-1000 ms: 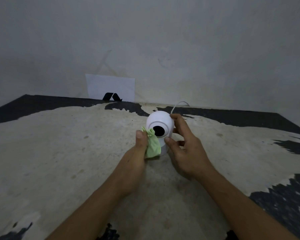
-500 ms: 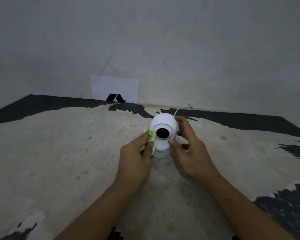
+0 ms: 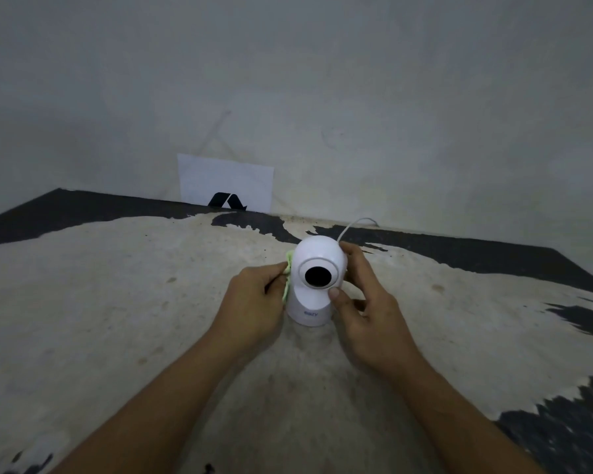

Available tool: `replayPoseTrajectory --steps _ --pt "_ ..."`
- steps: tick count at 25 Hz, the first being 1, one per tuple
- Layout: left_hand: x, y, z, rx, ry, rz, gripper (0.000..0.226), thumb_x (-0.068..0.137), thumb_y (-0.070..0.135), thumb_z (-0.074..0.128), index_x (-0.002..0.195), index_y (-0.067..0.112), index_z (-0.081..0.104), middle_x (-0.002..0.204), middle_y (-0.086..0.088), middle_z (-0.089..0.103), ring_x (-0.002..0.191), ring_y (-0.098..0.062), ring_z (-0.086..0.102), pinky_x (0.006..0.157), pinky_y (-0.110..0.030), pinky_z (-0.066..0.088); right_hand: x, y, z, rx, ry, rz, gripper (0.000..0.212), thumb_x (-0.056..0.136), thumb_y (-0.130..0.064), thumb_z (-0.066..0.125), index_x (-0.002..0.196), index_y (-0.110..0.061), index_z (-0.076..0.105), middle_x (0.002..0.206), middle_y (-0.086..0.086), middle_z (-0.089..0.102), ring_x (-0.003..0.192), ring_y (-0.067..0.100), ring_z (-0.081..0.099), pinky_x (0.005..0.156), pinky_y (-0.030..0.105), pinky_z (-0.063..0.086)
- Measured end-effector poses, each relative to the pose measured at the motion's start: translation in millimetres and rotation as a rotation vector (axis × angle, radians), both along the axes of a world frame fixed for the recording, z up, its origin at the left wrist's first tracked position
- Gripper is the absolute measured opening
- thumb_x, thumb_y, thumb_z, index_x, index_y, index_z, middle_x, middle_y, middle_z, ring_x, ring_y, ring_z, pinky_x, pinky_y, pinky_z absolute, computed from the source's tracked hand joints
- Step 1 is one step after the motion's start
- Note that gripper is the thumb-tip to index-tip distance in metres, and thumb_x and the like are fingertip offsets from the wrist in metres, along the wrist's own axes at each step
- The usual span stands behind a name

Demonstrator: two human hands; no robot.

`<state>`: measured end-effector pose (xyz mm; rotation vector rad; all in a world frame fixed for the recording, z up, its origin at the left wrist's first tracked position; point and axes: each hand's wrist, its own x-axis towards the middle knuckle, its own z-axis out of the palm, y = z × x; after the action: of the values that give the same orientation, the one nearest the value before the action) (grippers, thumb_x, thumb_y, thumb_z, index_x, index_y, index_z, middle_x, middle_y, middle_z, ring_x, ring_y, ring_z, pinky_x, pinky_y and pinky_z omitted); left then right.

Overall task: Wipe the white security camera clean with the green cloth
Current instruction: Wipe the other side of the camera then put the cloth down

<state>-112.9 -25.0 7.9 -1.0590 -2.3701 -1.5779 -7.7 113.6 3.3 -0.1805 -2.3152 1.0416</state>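
1 white security camera (image 3: 314, 285) stands upright on the worn table (image 3: 117, 302), round head, black lens facing the viewer. left hand (image 3: 254, 302) pinches the green cloth (image 3: 289, 268) against its left side; right hand (image 3: 367, 302) grips its right side.

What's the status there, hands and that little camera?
Left hand pressing green cloth to security camera's left side. Right hand steadying camera, upright on table. White cable behind; nothing in the way.

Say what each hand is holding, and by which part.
Left hand pinches the bunched green cloth against the camera's left side. Right hand grips the white security camera by its round head.
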Motion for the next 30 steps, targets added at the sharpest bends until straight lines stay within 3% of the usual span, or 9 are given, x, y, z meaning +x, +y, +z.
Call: replayPoseTrajectory --steps 3,6,10,14,17,20,26,28,30 --pt "-5 5 25 0.063 0.069 -0.011 0.034 0.094 0.011 0.047 0.125 0.021 0.058 0.111 0.018 0.057 0.100 0.002 0.053 0.076 0.008 0.034 0 -1 1 -0.041 -0.011 0.031 0.055 0.097 -0.020 0.050 0.142 -0.039 0.025 0.137 -0.017 0.048 0.098 -0.022 0.052 0.079 0.013 0.049" --pt "-8 8 30 0.041 0.107 -0.055 0.035 0.095 0.011 0.045 0.127 0.022 0.056 0.116 0.019 0.054 0.103 0.004 0.051 0.081 0.007 0.034 -1 -1 0 -0.060 -0.020 0.048 0.055 0.098 -0.022 0.047 0.140 -0.046 0.022 0.130 -0.035 0.041 0.100 -0.028 0.046 0.077 0.002 0.043" --pt "-9 -1 14 -0.088 0.140 -0.028 0.034 0.095 0.009 0.044 0.122 0.022 0.060 0.093 0.001 0.072 0.066 -0.001 0.055 0.065 -0.007 0.042 -2 -3 -1 -0.067 -0.027 0.040 0.056 0.098 -0.021 0.046 0.138 -0.047 0.017 0.121 -0.045 0.033 0.096 -0.032 0.043 0.075 -0.006 0.037" --pt "-8 4 43 -0.023 0.177 -0.095 0.038 0.094 0.007 0.044 0.125 0.024 0.058 0.112 0.011 0.065 0.094 -0.003 0.058 0.078 0.003 0.039 -3 -3 -1 -0.068 -0.030 0.041 0.057 0.098 -0.022 0.045 0.135 -0.052 0.014 0.120 -0.048 0.029 0.098 -0.037 0.035 0.074 -0.008 0.033" --pt "-17 6 42 -0.083 0.024 -0.128 0.037 0.096 0.012 0.042 0.124 0.030 0.058 0.109 0.012 0.066 0.087 -0.004 0.059 0.074 -0.002 0.042 -2 -3 -1 -0.066 -0.031 0.030 0.057 0.098 -0.021 0.046 0.136 -0.051 0.015 0.117 -0.050 0.030 0.097 -0.035 0.038 0.076 -0.007 0.034" --pt "-13 -3 23 -0.062 -0.107 -0.132 0.036 0.096 0.016 0.042 0.119 0.036 0.061 0.099 -0.003 0.073 0.075 -0.011 0.058 0.069 -0.021 0.044 -2 -3 -2 -0.058 -0.017 0.029 0.057 0.098 -0.020 0.046 0.136 -0.050 0.016 0.121 -0.047 0.031 0.101 -0.035 0.036 0.079 -0.007 0.033" --pt "12 4 26 0.088 0.151 -0.016 0.038 0.094 0.010 0.049 0.129 0.023 0.054 0.117 0.017 0.055 0.101 0.004 0.054 0.082 0.008 0.033 -4 -2 -4 -0.043 -0.025 0.018 0.059 0.097 -0.024 0.045 0.135 -0.055 0.013 0.129 -0.038 0.035 0.107 -0.032 0.034 0.083 -0.007 0.032" --pt "20 3 20 0.103 0.239 0.014 0.041 0.092 0.007 0.050 0.131 0.020 0.050 0.109 0.014 0.059 0.088 0.011 0.056 0.081 0.008 0.034 -3 -3 -3 -0.045 -0.022 0.018 0.057 0.097 -0.025 0.045 0.135 -0.053 0.014 0.135 -0.032 0.036 0.112 -0.025 0.037 0.086 -0.005 0.033" --pt "25 -1 11 0.097 0.240 0.051 0.043 0.092 0.007 0.051 0.132 0.019 0.046 0.077 0.013 0.063 0.067 0.015 0.055 0.067 0.005 0.038 -3 -3 -4 -0.040 -0.011 0.014 0.057 0.097 -0.024 0.045 0.137 -0.050 0.015 0.139 -0.025 0.038 0.115 -0.023 0.038 0.088 -0.005 0.032"
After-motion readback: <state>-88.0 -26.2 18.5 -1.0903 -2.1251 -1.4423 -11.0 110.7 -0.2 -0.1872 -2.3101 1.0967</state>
